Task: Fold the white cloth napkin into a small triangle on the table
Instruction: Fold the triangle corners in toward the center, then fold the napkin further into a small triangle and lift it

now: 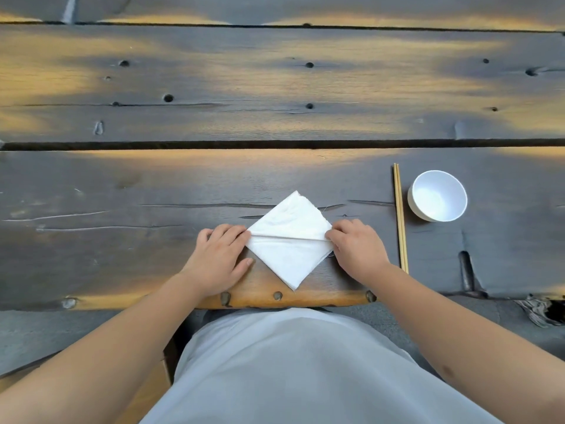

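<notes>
The white cloth napkin lies on the dark wooden table near its front edge, as a small folded square turned like a diamond. A crease or layered edge runs across it from left corner to right corner. My left hand rests flat on the table with its fingertips on the napkin's left corner. My right hand has its fingertips pinching or pressing the right corner. Both hands hold the cloth at its side corners; the near and far corners lie free.
A pair of wooden chopsticks lies to the right of the napkin, pointing away from me. A white bowl, empty, stands just beyond them. A wide gap runs between the table planks further back.
</notes>
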